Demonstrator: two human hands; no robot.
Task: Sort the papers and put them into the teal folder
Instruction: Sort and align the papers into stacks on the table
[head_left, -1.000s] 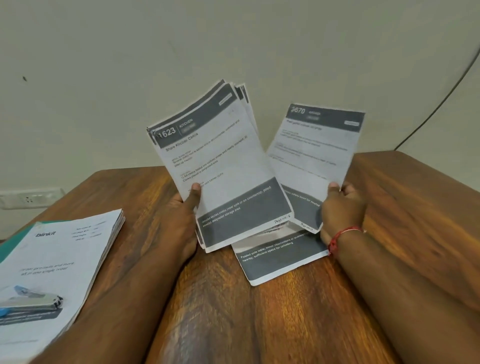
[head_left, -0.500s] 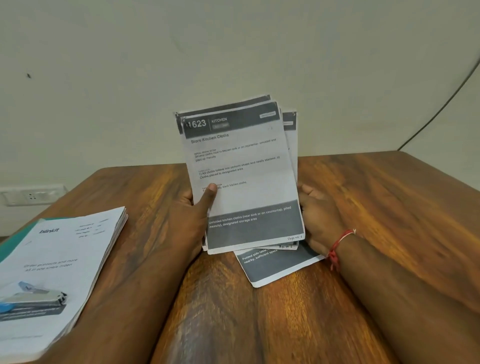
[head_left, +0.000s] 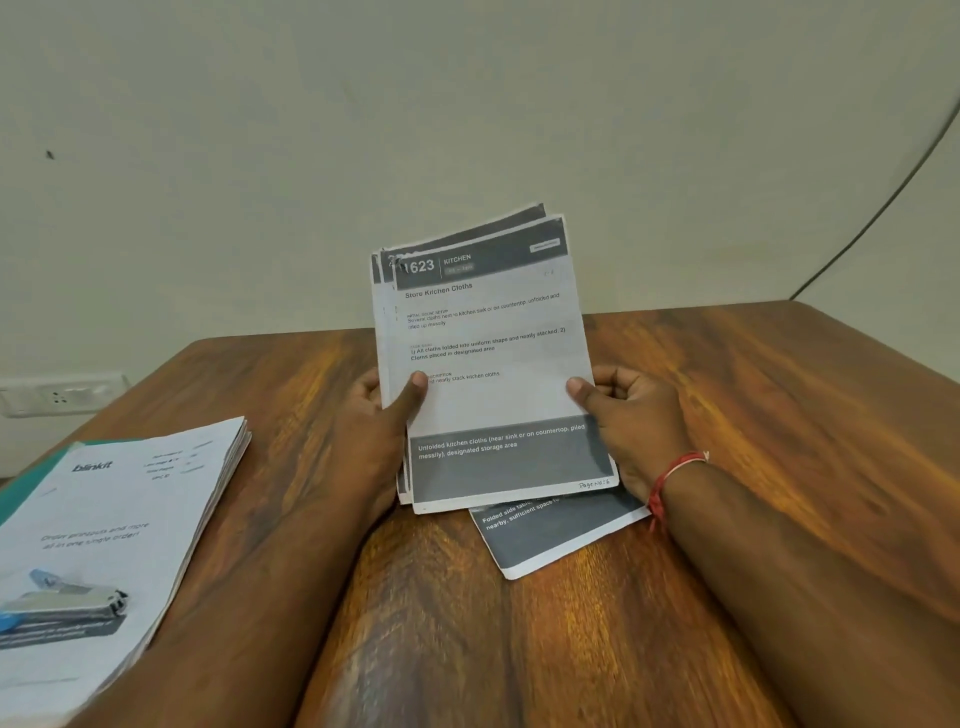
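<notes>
Right now you hold a sheaf of papers upright in front of you over the counter, leaning slightly to one side, with its top edges a little fanned. Your left grip is curled round the sheaf's left edge, with the thumb pressed on the front sheet and the other fingers behind. Your right grip pinches the right edge in the same way, thumb on the front and fingers curled at the back. A red thread circles your right wrist. The front sheet is headed 1623, KITCHEN and "Store Kitchen Cloths", and a dark band runs across its foot. The handwritten page number in its lower right corner is too small to read. Just below the sheaf a single sheet lies flat and skewed on the counter, partly hidden behind it; I cannot tell whether the two touch. Well apart, at the counter's left side, a thick pile of papers lies flat, its top sheet printed "blinkit". The teal folder lies under that pile, with only a strip showing at the far left. Something small, silver and blue shows on the top sheet; I cannot tell whether it lies there or is printed. A wall socket sits behind the counter on the left, and a dark cable runs down the wall on the right.
</notes>
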